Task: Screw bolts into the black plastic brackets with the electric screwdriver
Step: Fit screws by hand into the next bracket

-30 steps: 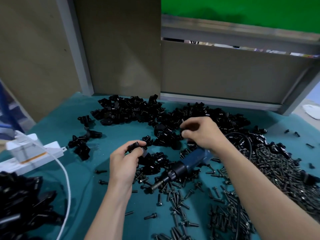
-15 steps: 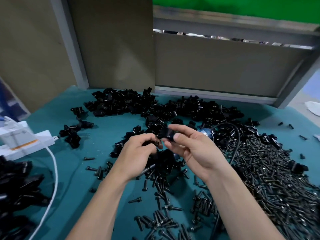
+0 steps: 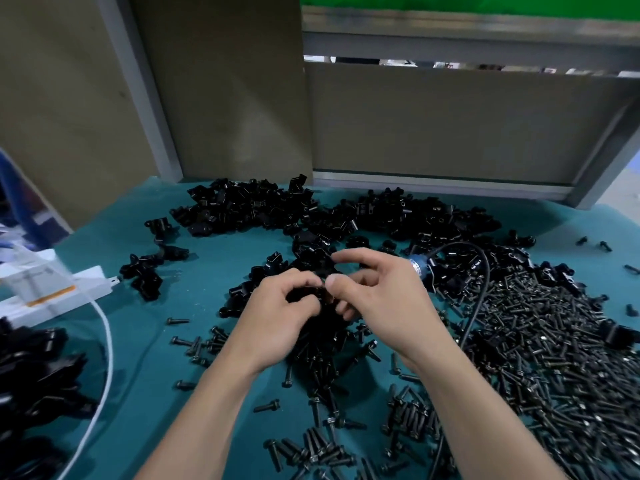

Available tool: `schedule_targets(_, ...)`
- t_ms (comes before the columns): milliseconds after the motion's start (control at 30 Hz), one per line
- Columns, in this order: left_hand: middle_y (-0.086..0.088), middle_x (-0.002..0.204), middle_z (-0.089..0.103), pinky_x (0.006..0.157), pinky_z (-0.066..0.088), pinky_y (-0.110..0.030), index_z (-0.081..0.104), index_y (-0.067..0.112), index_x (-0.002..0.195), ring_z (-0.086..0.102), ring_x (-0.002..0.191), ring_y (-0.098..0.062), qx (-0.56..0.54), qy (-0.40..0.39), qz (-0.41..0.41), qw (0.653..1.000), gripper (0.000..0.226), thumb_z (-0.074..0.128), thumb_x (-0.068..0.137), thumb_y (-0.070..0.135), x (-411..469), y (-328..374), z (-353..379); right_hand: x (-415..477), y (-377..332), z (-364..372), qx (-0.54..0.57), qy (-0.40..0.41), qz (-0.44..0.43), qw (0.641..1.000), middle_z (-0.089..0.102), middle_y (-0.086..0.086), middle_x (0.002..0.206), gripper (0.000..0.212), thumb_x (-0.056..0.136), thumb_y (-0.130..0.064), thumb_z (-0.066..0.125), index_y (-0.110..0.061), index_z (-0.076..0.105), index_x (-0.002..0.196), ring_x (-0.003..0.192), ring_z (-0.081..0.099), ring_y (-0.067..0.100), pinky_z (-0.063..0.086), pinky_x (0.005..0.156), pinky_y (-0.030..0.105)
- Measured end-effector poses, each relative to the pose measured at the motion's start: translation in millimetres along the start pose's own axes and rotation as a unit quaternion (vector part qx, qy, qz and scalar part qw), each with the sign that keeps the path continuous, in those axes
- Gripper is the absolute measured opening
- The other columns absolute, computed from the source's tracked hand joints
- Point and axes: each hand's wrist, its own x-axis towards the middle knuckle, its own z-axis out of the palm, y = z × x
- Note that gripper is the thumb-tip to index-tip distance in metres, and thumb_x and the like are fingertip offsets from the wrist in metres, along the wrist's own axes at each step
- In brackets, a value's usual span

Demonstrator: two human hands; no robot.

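My left hand (image 3: pixel 280 318) and my right hand (image 3: pixel 377 299) meet at the table's middle around one small black plastic bracket (image 3: pixel 313 292). The left fingers curl round it, and the right thumb and fingers pinch at its right side. Whether a bolt sits in it is hidden by my fingers. The electric screwdriver (image 3: pixel 420 268) lies behind my right hand; only its blue rear end and black cable (image 3: pixel 481 289) show. A pile of black brackets (image 3: pixel 311 213) spreads across the back of the teal mat. Loose black bolts (image 3: pixel 554 348) cover the right side.
More bolts (image 3: pixel 311 448) lie scattered in front of my wrists. A white box (image 3: pixel 52 289) with a white cord (image 3: pixel 104 358) sits at the left, and a heap of black parts (image 3: pixel 31 382) fills the near left corner. Brown panels (image 3: pixel 433 123) wall off the back.
My right hand left the bracket pile and came to the left hand. Both hands now work on one bracket, closer together than half a second ago. The view shifted, hiding most of the screwdriver.
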Motion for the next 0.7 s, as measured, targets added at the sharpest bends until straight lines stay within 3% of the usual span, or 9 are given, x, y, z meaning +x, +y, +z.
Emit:
schedule_targets(100, 0.011, 0.089, 0.064, 0.071, 0.052, -0.029, 0.077, 0.040, 0.087, 0.063, 0.080, -0.010, 0.076, 0.028, 0.042, 0.996, 0.027, 0.068, 0.086, 0.015, 0, -2, 3, 0, 0, -3, -0.012, 0.015, 0.001, 1.000, 0.073, 0.006, 0.068, 0.031, 0.089, -0.037, 0.079, -0.038, 0.071, 0.119, 0.058, 0.063, 0.017, 0.055, 0.063, 0.038)
schedule_targets(200, 0.011, 0.089, 0.061, 0.066, 0.050, -0.030, 0.076, 0.042, 0.080, 0.061, 0.076, -0.012, 0.110, 0.041, 0.056, 0.992, 0.031, 0.069, 0.083, 0.012, -2, -1, 7, -3, -1, 3, -0.014, -0.015, 0.001, 1.000, 0.070, 0.005, 0.064, 0.019, 0.091, -0.038, 0.077, -0.034, 0.076, 0.109, 0.056, 0.063, 0.015, 0.051, 0.060, 0.031)
schedule_targets(267, 0.009, 0.086, 0.061, 0.065, 0.052, -0.033, 0.076, 0.037, 0.074, 0.062, 0.076, -0.011, 0.097, 0.041, 0.042, 0.994, 0.024, 0.067, 0.075, 0.014, -2, 1, 5, -4, -4, 4, -0.026, -0.065, 0.000, 0.998, 0.073, 0.007, 0.070, 0.014, 0.096, -0.032, 0.072, -0.031, 0.076, 0.109, 0.059, 0.065, 0.018, 0.052, 0.060, 0.029)
schedule_targets(333, 0.006, 0.078, 0.060, 0.060, 0.050, -0.041, 0.073, 0.028, 0.063, 0.060, 0.068, -0.013, 0.047, 0.030, 0.015, 0.998, 0.017, 0.062, 0.063, 0.015, -2, 3, 1, -6, -7, -1, -0.009, -0.126, 0.007, 0.992, 0.074, 0.010, 0.077, 0.023, 0.098, -0.016, 0.063, -0.026, 0.073, 0.115, 0.063, 0.065, 0.021, 0.052, 0.061, 0.027)
schedule_targets(433, 0.007, 0.067, 0.055, 0.051, 0.040, -0.029, 0.070, 0.020, 0.054, 0.051, 0.058, -0.012, -0.028, -0.005, -0.001, 1.000, 0.022, 0.055, 0.049, 0.005, 0, 5, -2, -6, -10, -6, -0.038, -0.150, 0.008, 0.988, 0.075, 0.011, 0.076, 0.039, 0.092, 0.000, 0.058, -0.028, 0.072, 0.114, 0.060, 0.061, 0.020, 0.049, 0.058, 0.031)
schedule_targets(600, -0.006, 0.064, 0.056, 0.060, 0.038, -0.028, 0.062, 0.013, 0.060, 0.048, 0.065, -0.019, -0.143, -0.036, -0.029, 0.989, 0.024, 0.049, 0.043, 0.002, -1, 4, -7, -4, -6, -2, -0.050, -0.099, -0.001, 0.994, 0.073, 0.007, 0.065, 0.023, 0.088, -0.020, 0.075, -0.039, 0.076, 0.101, 0.056, 0.049, 0.021, 0.041, 0.060, 0.039)
schedule_targets(700, -0.010, 0.071, 0.047, 0.056, 0.030, -0.027, 0.064, -0.003, 0.089, 0.039, 0.063, -0.025, -0.199, -0.069, -0.035, 0.977, 0.049, 0.047, 0.044, 0.001, -3, -1, -11, -2, -5, -3, -0.011, -0.050, -0.016, 0.999, 0.065, 0.002, 0.055, 0.017, 0.083, -0.025, 0.086, -0.039, 0.079, 0.091, 0.053, 0.051, 0.017, 0.043, 0.061, 0.032)
